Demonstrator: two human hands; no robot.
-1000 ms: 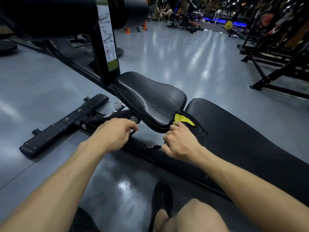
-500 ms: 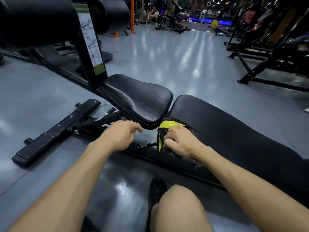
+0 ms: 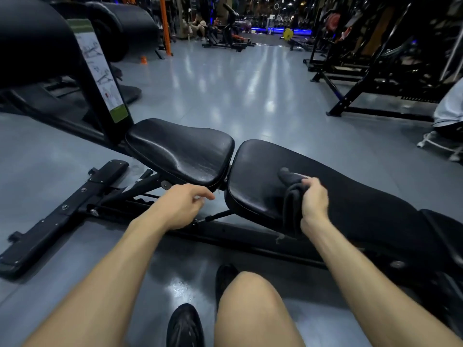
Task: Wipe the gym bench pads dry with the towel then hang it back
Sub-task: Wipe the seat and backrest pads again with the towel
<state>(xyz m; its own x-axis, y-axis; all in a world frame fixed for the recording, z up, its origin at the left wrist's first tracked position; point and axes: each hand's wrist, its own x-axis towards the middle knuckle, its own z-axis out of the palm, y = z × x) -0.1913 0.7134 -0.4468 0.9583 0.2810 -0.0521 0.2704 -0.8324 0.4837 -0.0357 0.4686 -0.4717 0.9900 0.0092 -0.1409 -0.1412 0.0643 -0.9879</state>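
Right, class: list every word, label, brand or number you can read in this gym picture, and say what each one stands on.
No text can be read.
Instruction sticker on the black machine post: exercise diagrams and lines of print, too small and blurred to read.
Seat pad, back pad and towel in the right hand: no visible lettering.

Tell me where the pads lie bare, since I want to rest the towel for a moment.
The seat pad is bare across its top. The long back pad is bare beyond the right hand, toward its far end. It is crowded at that pad's near corner, where the hand grips the towel, and by the left hand under the seat's edge.
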